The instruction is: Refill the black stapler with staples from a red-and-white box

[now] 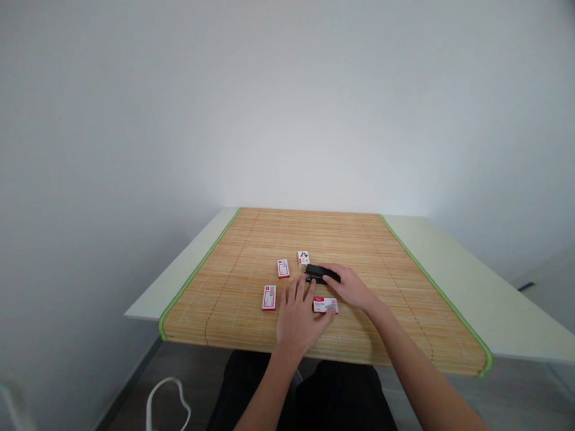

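Note:
A black stapler [317, 271] lies on the bamboo mat [309, 233], and my right hand [348, 286] is closed around its right end. My left hand [296, 317] rests palm down on the mat with its fingers spread, the fingertips close to the stapler's left end. Near the left thumb lies a red and white box [323, 304]. To the left of that hand is another red and white box [269, 297], with a similar small box [283, 268] farther back. Behind the stapler sits a white box [303, 258] with a dark picture on it.
The mat has green edging and covers the middle of a white table [431, 251]. A pale wall [305, 108] stands directly behind the table. On the floor at the lower left is a white cable [166, 383].

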The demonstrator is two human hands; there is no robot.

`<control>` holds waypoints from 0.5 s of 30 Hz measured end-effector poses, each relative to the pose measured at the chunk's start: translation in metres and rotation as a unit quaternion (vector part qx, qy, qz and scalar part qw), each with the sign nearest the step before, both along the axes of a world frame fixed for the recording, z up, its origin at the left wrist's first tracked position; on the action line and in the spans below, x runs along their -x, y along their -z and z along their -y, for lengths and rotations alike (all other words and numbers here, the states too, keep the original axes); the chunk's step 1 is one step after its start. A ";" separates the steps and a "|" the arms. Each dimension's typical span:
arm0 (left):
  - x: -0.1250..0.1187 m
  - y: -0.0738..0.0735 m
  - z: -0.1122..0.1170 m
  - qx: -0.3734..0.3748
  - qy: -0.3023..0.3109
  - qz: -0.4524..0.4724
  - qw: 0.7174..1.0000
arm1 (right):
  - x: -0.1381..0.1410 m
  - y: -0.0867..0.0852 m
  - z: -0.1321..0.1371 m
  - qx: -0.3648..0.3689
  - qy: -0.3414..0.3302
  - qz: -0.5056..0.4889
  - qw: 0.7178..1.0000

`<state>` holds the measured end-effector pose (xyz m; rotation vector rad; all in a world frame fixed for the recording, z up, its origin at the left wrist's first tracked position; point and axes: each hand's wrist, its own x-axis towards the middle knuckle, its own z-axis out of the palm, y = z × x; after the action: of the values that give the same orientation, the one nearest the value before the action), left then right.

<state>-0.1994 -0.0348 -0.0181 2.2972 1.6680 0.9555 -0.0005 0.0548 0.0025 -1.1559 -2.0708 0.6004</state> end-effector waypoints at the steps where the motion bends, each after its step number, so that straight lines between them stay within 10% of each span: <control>1: 0.001 -0.002 0.002 -0.002 0.013 0.000 1.000 | -0.005 0.004 0.004 -0.002 0.022 -0.008 1.000; 6: 0.006 -0.010 0.009 -0.015 0.058 -0.001 0.998 | -0.018 0.027 0.024 -0.009 0.135 -0.060 0.989; 15: 0.029 -0.012 -0.013 -0.034 -0.056 0.012 0.998 | -0.015 0.038 0.034 -0.023 0.185 -0.093 0.978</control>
<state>-0.2288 -0.0217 -0.0058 2.2454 1.7968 1.0753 0.0145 0.0208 -0.0356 -1.3598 -1.6493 0.4559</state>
